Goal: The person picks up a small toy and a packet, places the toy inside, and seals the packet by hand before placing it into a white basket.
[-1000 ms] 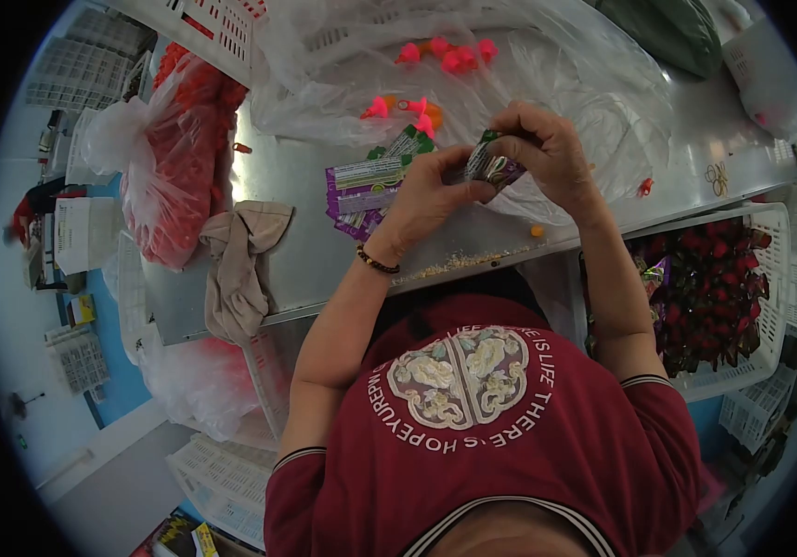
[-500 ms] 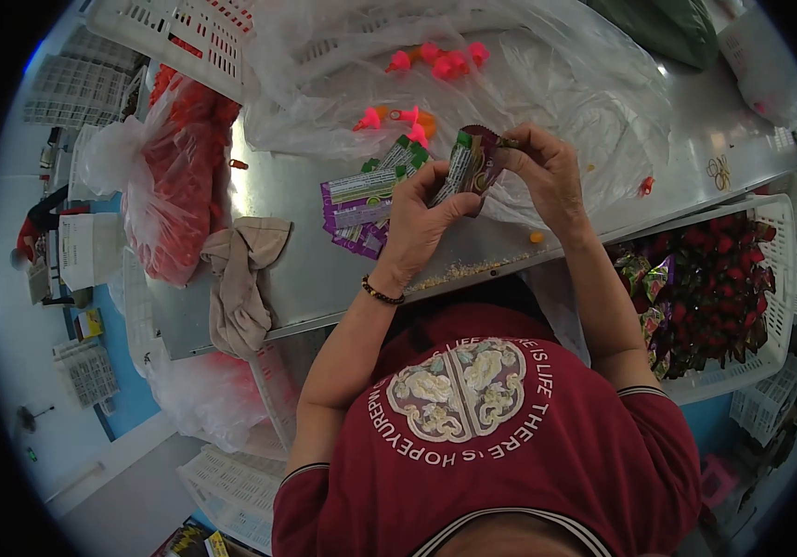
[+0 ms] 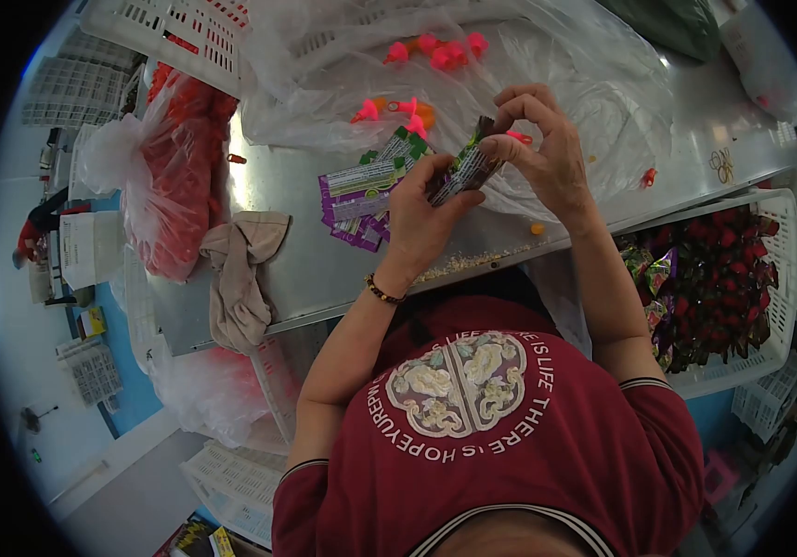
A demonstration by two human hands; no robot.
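Observation:
My left hand grips a small dark packet with green and white print by its lower part, above the metal table. At the packet's top edge, my right hand has thumb and fingertips pinched together; a bit of pink or red shows beside them, too small to make out. Purple and green packets lie in an overlapping pile to the left of my left hand. Pink and orange pieces rest on the clear plastic sheeting beyond my hands.
A beige cloth hangs over the near edge of the metal table. Red items fill a clear bag at the left. A white crate at the right holds dark red wrapped items. A person is at the far left.
The packet has turned and its reddish side is less visible. My right hand has shifted slightly up at its top edge, and a pink-red bit now shows beside the fingers.

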